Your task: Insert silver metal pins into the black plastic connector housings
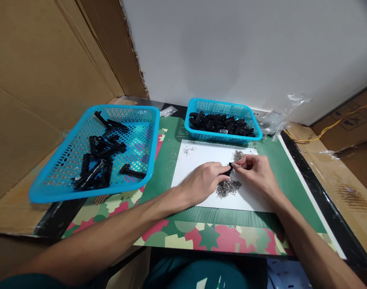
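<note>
Over a white sheet (189, 164), my left hand (207, 180) grips a small black part (229, 170) between thumb and fingers. My right hand (255, 168) is pinched at the right side of that part; whatever lies between its fingertips is too small to make out. A pile of tiny metal pieces (228, 188) lies just below the hands, and a second pile (238, 155) shows behind the fingers. A few loose metal pieces (188, 150) are scattered at the sheet's upper left.
A large blue basket (155, 144) with long black parts (103, 152) stands on the left. Behind the sheet, a smaller blue basket (222, 137) holds many black pieces (219, 122). Clear plastic (272, 120) and a yellow cable (325, 129) lie at the right. Cardboard flanks the table.
</note>
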### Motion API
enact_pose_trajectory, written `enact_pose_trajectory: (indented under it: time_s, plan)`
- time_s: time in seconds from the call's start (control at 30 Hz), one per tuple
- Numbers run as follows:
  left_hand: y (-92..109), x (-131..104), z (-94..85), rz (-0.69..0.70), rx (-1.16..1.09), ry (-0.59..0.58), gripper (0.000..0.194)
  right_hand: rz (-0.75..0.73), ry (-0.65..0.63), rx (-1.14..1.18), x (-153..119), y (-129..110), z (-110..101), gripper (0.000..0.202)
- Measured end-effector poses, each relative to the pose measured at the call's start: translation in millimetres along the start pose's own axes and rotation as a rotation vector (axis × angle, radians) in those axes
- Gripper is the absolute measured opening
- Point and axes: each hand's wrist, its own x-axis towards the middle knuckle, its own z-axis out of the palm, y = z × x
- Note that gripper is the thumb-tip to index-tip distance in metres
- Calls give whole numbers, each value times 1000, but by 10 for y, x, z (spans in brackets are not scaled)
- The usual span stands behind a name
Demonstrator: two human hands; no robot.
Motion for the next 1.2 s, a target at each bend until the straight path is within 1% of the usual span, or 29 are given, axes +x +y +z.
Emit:
enact_pose_trajectory:
  time_s: [0.1, 0.27, 0.47, 0.53, 0.63, 0.8, 0.87, 0.9, 0.97, 1.03, 1.1, 1.2]
  plan:
    - [-10, -4, 6, 12, 7, -14, 22, 11, -20, -5, 5, -8, -2, 29]
    - [-8, -5, -14, -24, -16, 17, 24, -8, -23, -12, 26, -14, -18, 31]
    - [0, -3, -41, -51, -22, 29, 27, -43, -96, -86, 34, -15, -107, 30]
    - [-1, -6, -43, -58, -18, 39, 27, -49, -102, -121, 33, -28, -144, 29]
    - [3, -10, -46, -73, -28, 48, 28, -102, -41, -133, 39, -45, -187, 28]
    - [14, -21, -52, -48, -16, 42, 27, -335, 128, -172, 42, -52, -219, 25]
    - [12, -28, -48, -30, 16, 33, 27, -384, 188, -187, 26, -51, -215, 20]
    - [10, -31, -44, -21, 31, 28, 27, -381, 214, -164, 14, -50, -208, 17]
    - [3, -34, -38, -1, 46, 25, 27, -324, 250, -36, -11, -50, -186, 15]
    - [-3, -33, -35, 8, 45, 23, 28, -227, 244, 150, -26, -49, -153, 20]
    - [-7, -27, -38, 1, 37, 18, 29, -140, 214, 280, -22, -44, -116, 28]
    - [-7, -15, -45, -18, 27, 3, 29, -93, 183, 297, 8, -33, -72, 37]
